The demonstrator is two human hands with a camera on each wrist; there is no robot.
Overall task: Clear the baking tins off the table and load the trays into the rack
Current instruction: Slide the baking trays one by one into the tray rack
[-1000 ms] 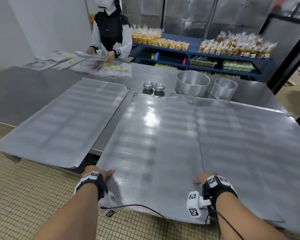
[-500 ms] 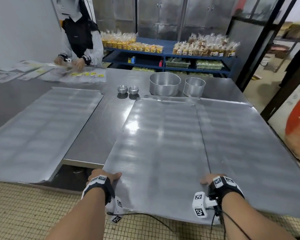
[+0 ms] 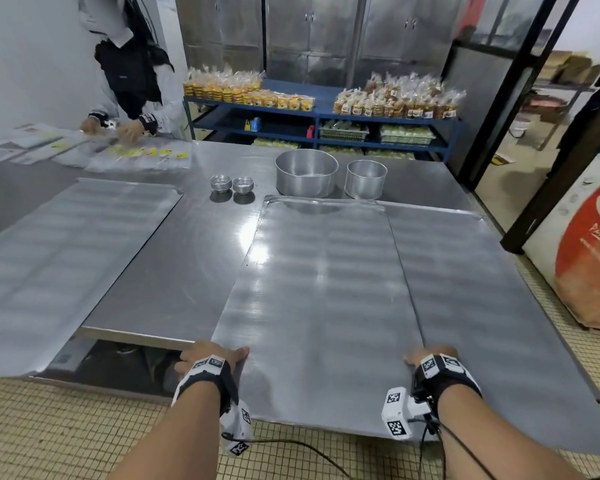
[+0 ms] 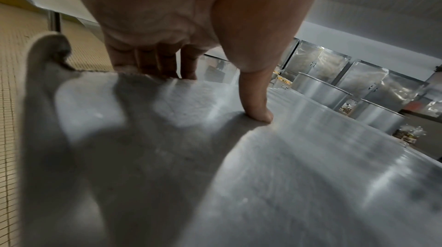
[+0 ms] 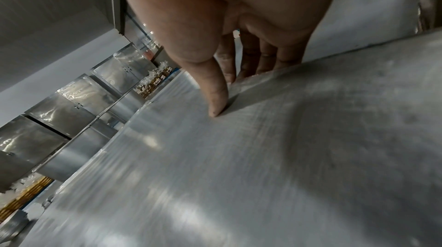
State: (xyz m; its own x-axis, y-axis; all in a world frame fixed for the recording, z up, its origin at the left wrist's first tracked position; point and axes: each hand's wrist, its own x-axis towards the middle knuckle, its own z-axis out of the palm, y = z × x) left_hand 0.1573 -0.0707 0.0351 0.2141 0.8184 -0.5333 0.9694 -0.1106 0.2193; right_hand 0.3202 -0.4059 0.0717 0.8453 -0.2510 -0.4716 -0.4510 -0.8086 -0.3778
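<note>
A large flat metal tray (image 3: 323, 306) lies in front of me, its near end hanging past the table edge. My left hand (image 3: 212, 356) grips its left side, thumb (image 4: 253, 97) on top and fingers curled under the rim. My right hand (image 3: 426, 355) grips its right side the same way, thumb (image 5: 215, 96) pressed on the tray (image 5: 239, 175). A second tray (image 3: 482, 299) lies under it to the right; a third tray (image 3: 66, 258) sits at the left. Two round baking tins (image 3: 306, 172) (image 3: 365, 178) and two small tins (image 3: 232, 184) stand behind.
A person (image 3: 132, 84) works with plastic bags at the steel table's (image 3: 174, 271) far left. Blue shelves (image 3: 319, 112) of packed goods and steel cabinets stand behind. A printed sack (image 3: 593, 258) leans at the right on the tiled floor.
The tray has slid toward me and hangs further past the table edge. My view has swung right. Both hands keep the same hold on its sides.
</note>
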